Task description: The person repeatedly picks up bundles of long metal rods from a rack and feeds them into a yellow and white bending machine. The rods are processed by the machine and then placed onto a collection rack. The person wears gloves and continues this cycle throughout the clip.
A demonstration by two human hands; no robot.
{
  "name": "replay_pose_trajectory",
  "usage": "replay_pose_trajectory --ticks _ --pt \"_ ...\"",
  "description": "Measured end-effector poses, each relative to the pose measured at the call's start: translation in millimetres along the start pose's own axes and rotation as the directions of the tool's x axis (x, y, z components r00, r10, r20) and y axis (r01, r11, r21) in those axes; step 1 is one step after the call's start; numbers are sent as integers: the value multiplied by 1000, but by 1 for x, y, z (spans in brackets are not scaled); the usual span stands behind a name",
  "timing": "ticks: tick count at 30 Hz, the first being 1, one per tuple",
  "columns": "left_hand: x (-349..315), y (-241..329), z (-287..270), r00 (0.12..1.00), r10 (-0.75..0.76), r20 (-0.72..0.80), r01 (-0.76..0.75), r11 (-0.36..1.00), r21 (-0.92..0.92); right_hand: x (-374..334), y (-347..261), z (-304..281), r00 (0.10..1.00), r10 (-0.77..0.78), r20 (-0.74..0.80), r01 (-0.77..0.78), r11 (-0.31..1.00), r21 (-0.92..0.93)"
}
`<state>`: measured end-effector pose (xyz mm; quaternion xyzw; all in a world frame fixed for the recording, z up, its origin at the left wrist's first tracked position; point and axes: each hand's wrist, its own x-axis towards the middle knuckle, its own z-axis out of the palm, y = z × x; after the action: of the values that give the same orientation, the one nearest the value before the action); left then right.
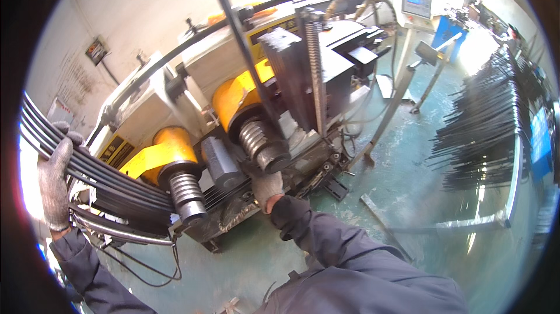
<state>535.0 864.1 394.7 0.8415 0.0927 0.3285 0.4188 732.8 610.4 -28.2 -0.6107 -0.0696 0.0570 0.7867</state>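
A row of long, thin black rods [111, 178] runs from the left edge to the ribbed metal rollers of a machine. My gloved left hand [56, 177] is at their left end, its thumb and fingers curled around them. In front of the machine, my gloved right hand [267, 187] reaches in below the right ribbed roller [256, 142]. Its fingers are hidden behind the roller and dark parts, so what they touch cannot be seen. The left ribbed roller [186, 192] stands over the rods' right end, with a dark angular block [220, 162] between the two rollers.
Yellow roller housings [236, 98] and a tall threaded post [315, 77] rise from the machine. A control box [416, 3] with a small screen stands at the back. On the right, many dark rods [484, 121] lie on a metal rack [516, 156]. A loose metal bar [385, 226] lies on the floor.
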Motion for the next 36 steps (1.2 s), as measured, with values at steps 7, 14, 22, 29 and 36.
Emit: replay_pose_trajectory --ticks 7,14,22,29,36 --pt "-80 35 13 934 77 -349 -22 987 157 -62 -56 -26 998 10 -55 -8 999 37" --pt "-254 22 27 935 -174 -309 10 885 -466 -213 -89 -229 976 178 -123 -183 983 -30" --pt "-472 -121 191 569 -804 172 651 314 -691 -378 -166 -533 377 -622 -686 -172 681 -712" --pt "-627 -107 357 423 -655 626 705 672 228 -388 -321 -702 404 -719 -565 -334 459 -823" --pt "-581 -21 434 378 -666 644 855 -15 -518 -265 -299 -918 582 -658 -477 -680 -73 -729"
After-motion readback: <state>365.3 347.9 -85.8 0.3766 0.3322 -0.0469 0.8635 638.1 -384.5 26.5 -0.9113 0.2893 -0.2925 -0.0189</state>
